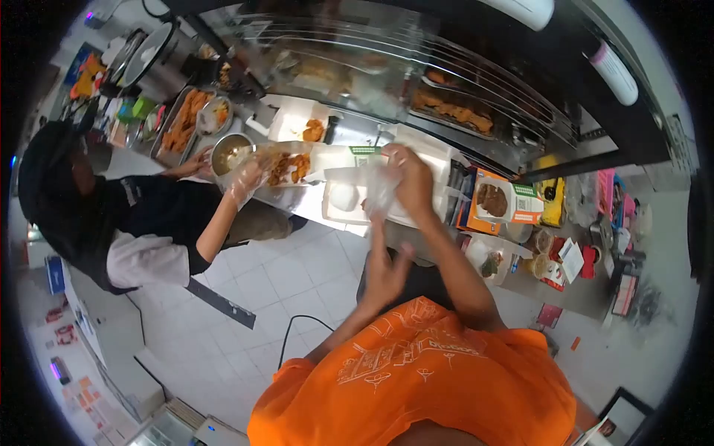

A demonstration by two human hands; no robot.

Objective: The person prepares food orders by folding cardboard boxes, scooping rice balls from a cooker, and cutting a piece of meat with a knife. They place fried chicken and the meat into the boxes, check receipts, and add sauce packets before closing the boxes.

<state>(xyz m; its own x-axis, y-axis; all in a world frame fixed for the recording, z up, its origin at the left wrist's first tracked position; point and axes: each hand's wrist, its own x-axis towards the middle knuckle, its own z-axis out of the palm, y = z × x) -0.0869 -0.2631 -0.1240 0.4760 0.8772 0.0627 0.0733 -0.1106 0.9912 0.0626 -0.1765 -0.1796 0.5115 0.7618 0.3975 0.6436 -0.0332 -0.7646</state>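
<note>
My right hand (pixel 410 178) is closed on a piece of thin clear plastic (pixel 381 186), which looks like a disposable glove or a small bag. Just below it, my left hand (pixel 387 275) points upward, thumb apart, fingertips at the lower end of the plastic; motion blurs it somewhat. Beneath the plastic, an open white takeaway box (pixel 325 208) contains a mound of rice (pixel 343 197). Another open box (pixel 439 152) lies behind my right hand, partly covered by it.
At left, a co-worker's gloved hand (pixel 248 178) is beside a metal bowl (pixel 232 152) and fried pieces (pixel 290 167). A box with one fried piece (pixel 312 131) stands behind. A tray of fried food (pixel 186 123), a glass display case (pixel 327 67) and a printed box (pixel 508 199) line the counter.
</note>
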